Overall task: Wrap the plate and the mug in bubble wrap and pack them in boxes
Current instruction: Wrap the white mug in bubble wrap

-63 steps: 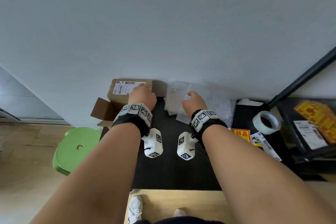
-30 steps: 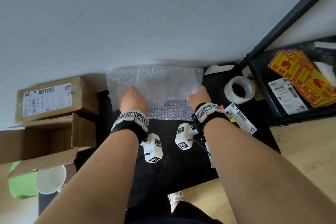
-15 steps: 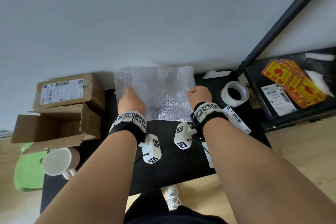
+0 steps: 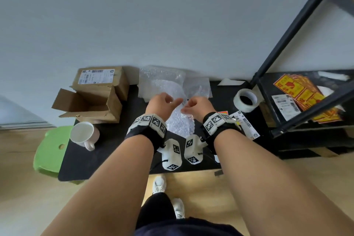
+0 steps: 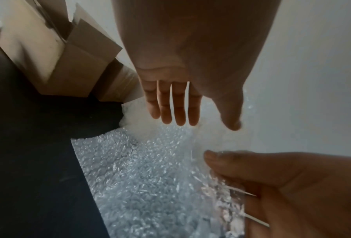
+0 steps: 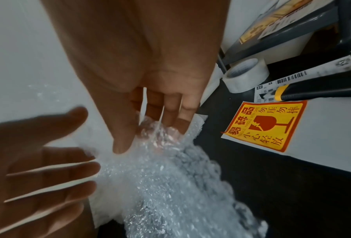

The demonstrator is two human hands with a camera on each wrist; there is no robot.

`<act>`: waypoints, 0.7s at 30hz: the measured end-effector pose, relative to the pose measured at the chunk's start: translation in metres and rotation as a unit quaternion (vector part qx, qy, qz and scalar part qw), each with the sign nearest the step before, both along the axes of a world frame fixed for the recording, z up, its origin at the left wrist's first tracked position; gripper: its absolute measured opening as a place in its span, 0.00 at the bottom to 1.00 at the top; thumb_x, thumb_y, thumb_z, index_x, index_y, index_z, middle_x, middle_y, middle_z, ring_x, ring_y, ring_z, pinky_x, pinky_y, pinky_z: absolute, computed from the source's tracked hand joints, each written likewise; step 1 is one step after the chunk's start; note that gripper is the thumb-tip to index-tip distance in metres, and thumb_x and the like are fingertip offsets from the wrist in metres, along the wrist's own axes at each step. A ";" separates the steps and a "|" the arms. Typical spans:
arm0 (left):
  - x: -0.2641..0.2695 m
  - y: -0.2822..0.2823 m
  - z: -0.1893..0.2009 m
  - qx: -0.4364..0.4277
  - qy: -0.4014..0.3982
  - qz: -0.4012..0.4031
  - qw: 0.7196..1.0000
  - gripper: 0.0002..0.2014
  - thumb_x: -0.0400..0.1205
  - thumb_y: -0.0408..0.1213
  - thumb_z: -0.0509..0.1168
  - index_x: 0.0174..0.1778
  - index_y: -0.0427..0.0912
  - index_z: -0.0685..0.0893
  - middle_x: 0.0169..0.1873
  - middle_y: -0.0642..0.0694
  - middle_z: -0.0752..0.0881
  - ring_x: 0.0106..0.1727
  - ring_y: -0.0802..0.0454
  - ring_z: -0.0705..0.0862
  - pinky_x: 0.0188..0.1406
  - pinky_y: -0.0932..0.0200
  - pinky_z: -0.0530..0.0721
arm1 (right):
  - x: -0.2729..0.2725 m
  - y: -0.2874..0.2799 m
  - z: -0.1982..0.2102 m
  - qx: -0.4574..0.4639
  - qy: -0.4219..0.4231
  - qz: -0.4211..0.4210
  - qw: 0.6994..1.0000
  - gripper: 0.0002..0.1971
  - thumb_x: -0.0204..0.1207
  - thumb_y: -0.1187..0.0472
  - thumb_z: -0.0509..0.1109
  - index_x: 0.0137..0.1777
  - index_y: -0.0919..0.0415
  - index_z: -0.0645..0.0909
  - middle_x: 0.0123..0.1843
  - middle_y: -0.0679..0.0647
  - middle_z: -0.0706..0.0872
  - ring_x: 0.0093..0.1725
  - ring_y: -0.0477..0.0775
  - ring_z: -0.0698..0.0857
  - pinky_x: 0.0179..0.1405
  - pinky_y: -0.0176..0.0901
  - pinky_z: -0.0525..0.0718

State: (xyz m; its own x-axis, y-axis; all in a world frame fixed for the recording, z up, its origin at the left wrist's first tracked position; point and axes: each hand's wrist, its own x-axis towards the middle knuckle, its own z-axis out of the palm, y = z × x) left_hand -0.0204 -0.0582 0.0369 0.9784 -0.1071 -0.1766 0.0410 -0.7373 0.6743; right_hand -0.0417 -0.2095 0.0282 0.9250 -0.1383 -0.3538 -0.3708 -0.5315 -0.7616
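A sheet of bubble wrap (image 4: 164, 84) lies crumpled on the black table (image 4: 107, 151) against the wall. My right hand (image 4: 193, 106) pinches a raised fold of it between thumb and curled fingers (image 6: 170, 119). My left hand (image 4: 164, 102) hovers just left of that fold with straight, spread fingers (image 5: 178, 112) and holds nothing. The white mug (image 4: 82, 134) lies on its side at the table's left edge, its mouth towards me. An open cardboard box (image 4: 88, 103) stands behind the mug. No plate is in view.
A closed, labelled cardboard box (image 4: 101, 78) sits behind the open one. A roll of clear tape (image 4: 246, 100), shipping labels (image 4: 245, 122) and a yellow fragile sticker (image 6: 266, 125) lie to the right. A black shelf frame (image 4: 298, 25) stands at far right, a green stool (image 4: 49, 151) at left.
Both hands were apart on the side edges of the flat sheet. They have come together at its middle, the sheet is bunched up, and my left hand has let go.
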 end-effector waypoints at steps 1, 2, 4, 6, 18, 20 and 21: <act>-0.005 0.003 0.001 0.007 -0.010 0.007 1.000 0.14 0.82 0.50 0.66 0.47 0.42 0.82 0.40 0.50 0.84 0.44 0.50 0.83 0.42 0.58 0.78 | -0.004 0.002 0.001 0.003 -0.004 0.004 1.000 0.09 0.70 0.60 0.80 0.41 0.58 0.82 0.39 0.49 0.85 0.39 0.48 0.83 0.36 0.38 0.80; -0.010 0.006 0.001 0.012 -0.015 0.020 1.000 0.10 0.83 0.45 0.64 0.43 0.42 0.80 0.35 0.50 0.82 0.41 0.48 0.82 0.39 0.58 0.76 | -0.008 0.004 0.003 0.007 -0.011 0.005 1.000 0.09 0.71 0.60 0.80 0.42 0.60 0.82 0.39 0.51 0.85 0.40 0.50 0.83 0.39 0.41 0.83; -0.018 0.014 0.003 0.008 -0.009 0.049 0.999 0.06 0.83 0.36 0.62 0.41 0.41 0.76 0.32 0.50 0.78 0.38 0.48 0.79 0.38 0.58 0.73 | -0.013 0.008 0.005 0.000 -0.021 -0.007 1.000 0.09 0.73 0.59 0.78 0.43 0.62 0.82 0.40 0.55 0.85 0.41 0.53 0.84 0.46 0.49 0.84; -0.025 0.024 0.005 -0.015 0.008 0.067 0.998 0.05 0.80 0.31 0.64 0.39 0.42 0.75 0.32 0.50 0.80 0.38 0.48 0.81 0.38 0.57 0.77 | -0.016 0.012 0.004 -0.041 -0.025 -0.029 0.998 0.06 0.75 0.59 0.74 0.42 0.60 0.81 0.40 0.55 0.85 0.42 0.56 0.85 0.46 0.49 0.85; -0.065 0.109 0.032 -0.133 0.076 0.095 0.984 0.05 0.77 0.34 0.71 0.39 0.38 0.83 0.27 0.44 0.83 0.25 0.53 0.80 0.28 0.61 0.84 | -0.040 0.086 0.020 -0.101 0.050 -0.022 0.993 0.11 0.78 0.60 0.63 0.42 0.66 0.83 0.40 0.63 0.86 0.41 0.67 0.87 0.44 0.52 0.86; -0.081 0.133 0.028 -0.135 0.070 0.114 0.982 0.08 0.76 0.35 0.74 0.43 0.39 0.81 0.30 0.42 0.86 0.28 0.53 0.84 0.32 0.59 0.88 | -0.051 0.113 0.019 -0.103 0.086 0.003 0.991 0.11 0.77 0.62 0.62 0.35 0.66 0.79 0.35 0.62 0.84 0.38 0.66 0.86 0.41 0.50 0.84; -0.090 0.146 0.025 -0.141 0.065 0.132 0.979 0.08 0.76 0.34 0.74 0.44 0.38 0.80 0.32 0.41 0.87 0.29 0.51 0.85 0.34 0.57 0.89 | -0.057 0.127 0.017 -0.099 0.098 0.009 0.990 0.11 0.76 0.63 0.62 0.34 0.65 0.79 0.35 0.63 0.84 0.38 0.66 0.87 0.42 0.51 0.85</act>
